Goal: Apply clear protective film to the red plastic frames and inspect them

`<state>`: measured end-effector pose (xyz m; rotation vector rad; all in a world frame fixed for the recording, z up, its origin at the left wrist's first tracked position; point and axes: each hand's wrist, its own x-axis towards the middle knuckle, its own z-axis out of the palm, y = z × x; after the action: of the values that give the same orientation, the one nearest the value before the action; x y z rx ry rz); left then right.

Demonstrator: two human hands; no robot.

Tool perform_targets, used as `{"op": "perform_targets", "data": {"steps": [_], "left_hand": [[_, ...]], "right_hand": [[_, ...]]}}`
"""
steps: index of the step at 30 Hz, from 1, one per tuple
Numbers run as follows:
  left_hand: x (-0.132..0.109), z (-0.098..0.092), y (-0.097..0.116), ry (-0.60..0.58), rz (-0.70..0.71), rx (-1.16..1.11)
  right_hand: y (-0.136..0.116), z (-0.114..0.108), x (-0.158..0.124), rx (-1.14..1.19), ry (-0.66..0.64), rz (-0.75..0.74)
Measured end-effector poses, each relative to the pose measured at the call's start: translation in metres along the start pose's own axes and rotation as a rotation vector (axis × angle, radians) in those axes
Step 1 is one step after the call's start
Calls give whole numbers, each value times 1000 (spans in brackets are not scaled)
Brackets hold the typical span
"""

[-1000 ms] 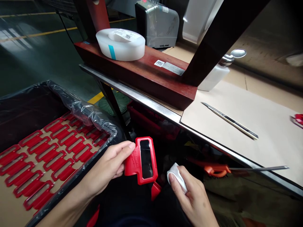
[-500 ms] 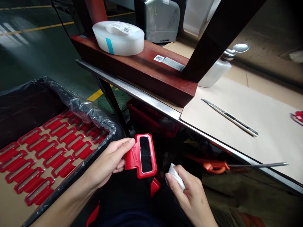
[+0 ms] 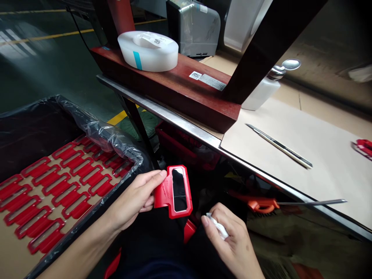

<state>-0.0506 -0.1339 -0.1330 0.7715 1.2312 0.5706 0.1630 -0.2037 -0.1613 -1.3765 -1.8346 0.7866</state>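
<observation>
My left hand (image 3: pixel 145 193) pinches a red plastic part (image 3: pixel 162 193) by its tab, thumb on top. The part has a frame around a dark, glossy rectangular window, and a faint logo is moulded on the tab. Low and to the right, my right hand (image 3: pixel 232 236) is closed around a crumpled white cloth or tissue (image 3: pixel 221 228); only a bit of it shows between thumb and fingers. A gap separates the right hand from the part. At the left, a lined box (image 3: pixel 136 159) holds rows of similar red parts (image 3: pixel 69 182) on brown card.
A craft knife (image 3: pixel 279 145) lies on the brown board of the bench (image 3: pixel 328 155). A dark red wooden stand (image 3: pixel 174 91) carries a roll of clear film (image 3: pixel 151 58). Behind its post stands a white pump bottle (image 3: pixel 263 93). An orange-handled tool (image 3: pixel 263 204) juts out at the bench edge.
My right fingers have curled tighter, so less of the white wad shows. The left hand holds the red part almost where it was. The view has shifted slightly.
</observation>
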Motion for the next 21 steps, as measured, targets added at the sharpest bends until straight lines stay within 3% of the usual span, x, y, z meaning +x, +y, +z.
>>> {"op": "perform_targets", "data": {"steps": [21], "left_hand": [[0,3,-2,-23,-24,5]], "right_hand": [[2,4,-1,-38,-24,10]]}}
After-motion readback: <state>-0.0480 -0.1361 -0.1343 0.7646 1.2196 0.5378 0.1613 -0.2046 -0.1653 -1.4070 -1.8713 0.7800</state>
